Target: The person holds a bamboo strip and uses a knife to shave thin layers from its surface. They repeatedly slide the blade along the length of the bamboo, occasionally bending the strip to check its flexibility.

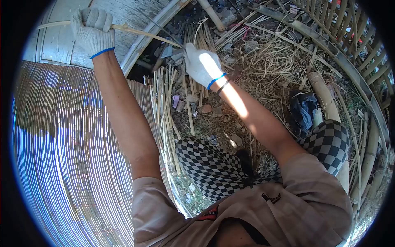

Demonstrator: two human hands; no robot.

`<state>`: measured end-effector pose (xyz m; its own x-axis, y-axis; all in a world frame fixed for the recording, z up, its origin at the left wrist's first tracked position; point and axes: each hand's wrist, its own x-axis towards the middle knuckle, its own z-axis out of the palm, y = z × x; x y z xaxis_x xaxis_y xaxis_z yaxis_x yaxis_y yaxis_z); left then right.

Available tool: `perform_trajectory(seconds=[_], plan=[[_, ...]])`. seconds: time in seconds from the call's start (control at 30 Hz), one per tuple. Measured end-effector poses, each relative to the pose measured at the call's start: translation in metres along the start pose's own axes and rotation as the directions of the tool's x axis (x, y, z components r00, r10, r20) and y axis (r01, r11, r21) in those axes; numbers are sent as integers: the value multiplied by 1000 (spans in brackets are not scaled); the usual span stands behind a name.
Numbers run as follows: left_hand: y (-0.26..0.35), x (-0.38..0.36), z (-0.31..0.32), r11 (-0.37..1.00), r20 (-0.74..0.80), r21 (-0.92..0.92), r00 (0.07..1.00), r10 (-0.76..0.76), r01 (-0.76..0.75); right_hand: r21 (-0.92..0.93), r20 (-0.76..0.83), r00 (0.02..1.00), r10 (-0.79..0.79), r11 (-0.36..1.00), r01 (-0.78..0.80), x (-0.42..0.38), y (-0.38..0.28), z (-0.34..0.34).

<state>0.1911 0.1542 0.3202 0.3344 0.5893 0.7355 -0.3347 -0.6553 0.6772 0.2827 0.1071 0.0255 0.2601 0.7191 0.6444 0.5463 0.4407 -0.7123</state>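
Note:
A long, pale bamboo strip [142,33] stretches across the top left, bending slightly. My left hand [94,31], in a white knitted glove with a blue cuff, is closed round it, and one end sticks out to the left. The strip's other end runs to my right hand [202,65], gloved the same way and lit by a bright patch of sun. The right fingers curl closed at the strip, though they are partly hidden. A thin dark line, whose kind I cannot make out, also slants down toward that hand.
A slatted bamboo mat or screen [61,131] fills the left side. Cut bamboo sticks [164,111] lie beside it. Curly shavings [263,68] cover the ground. At right are a black plastic bag [303,109], a thick bamboo pole [324,92] and a woven bamboo fence [362,45].

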Motion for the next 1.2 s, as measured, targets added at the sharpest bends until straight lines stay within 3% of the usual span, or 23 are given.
perform_trajectory(seconds=[0.1, 0.2, 0.3, 0.33, 0.43, 0.5, 0.53, 0.57, 0.63, 0.7, 0.77, 0.83, 0.87, 0.93, 1.0, 1.1, 1.17, 1.2], plan=[[-1, -4, 6, 997, -109, 79, 994, 14, -5, -198, 236, 927, 293, 948, -249, -22, 80, 44], [2, -4, 0, 999, -75, 49, 997, 17, -14, -298, 302, 904, 303, 931, -213, -27, 87, 44], [3, 5, -26, 997, 28, -76, 999, -31, 33, -301, 260, 962, 85, 954, -4, -21, 72, 41], [2, 5, -34, 990, 61, -126, 997, -49, 56, -166, 175, 980, 89, 984, -60, -16, 47, 24], [4, 3, -35, 995, 44, -94, 999, -27, 31, -91, 13, 1000, -27, 995, 28, -21, 22, 19], [5, 0, -33, 1000, -2, -21, 1000, -5, 5, -115, -12, 1000, -23, 993, 22, -41, 64, 57], [5, -1, -31, 1000, -21, 16, 1000, 8, -8, -177, 208, 952, 225, 966, -189, -48, 77, 58], [6, -3, -31, 999, -57, 36, 998, 23, -21, -193, 154, 947, 284, 948, -253, -58, 90, 59], [6, -10, -32, 996, -125, 76, 991, 50, -40, -174, 305, 846, 438, 899, -402, -58, 95, 56], [7, -7, -44, 1000, -104, 17, 994, 27, -25, -246, 310, 886, 345, 929, -276, -46, 87, 55], [7, -6, -56, 999, -77, -34, 997, 3, -6, -146, 239, 954, 181, 978, -149, -39, 69, 39], [10, -5, -60, 998, -38, -68, 999, -12, 10, -211, 172, 983, 70, 977, -33, -38, 45, 40], [10, -5, -60, 997, -38, -76, 999, -19, 16, -180, 175, 982, 74, 983, -42, -41, 38, 37], [10, -9, -47, 1000, -133, 21, 991, 21, -19, 101, 279, 930, 240, 956, -277, -56, 95, 88], [12, -14, -42, 998, -178, 51, 983, 35, -26, -210, 210, 945, 249, 956, -205, -84, 112, 73], [14, -12, -53, 1000, -145, 1, 989, 9, -9, -288, 369, 817, 443, 890, -352, -99, 156, 68], [16, -14, -53, 1000, -106, -26, 994, -11, 8, -301, 344, 837, 426, 894, -332, -84, 142, 65], [13, -14, -52, 999, -158, 36, 987, 22, -16, -312, 340, 841, 421, 894, -322, -81, 130, 63]])
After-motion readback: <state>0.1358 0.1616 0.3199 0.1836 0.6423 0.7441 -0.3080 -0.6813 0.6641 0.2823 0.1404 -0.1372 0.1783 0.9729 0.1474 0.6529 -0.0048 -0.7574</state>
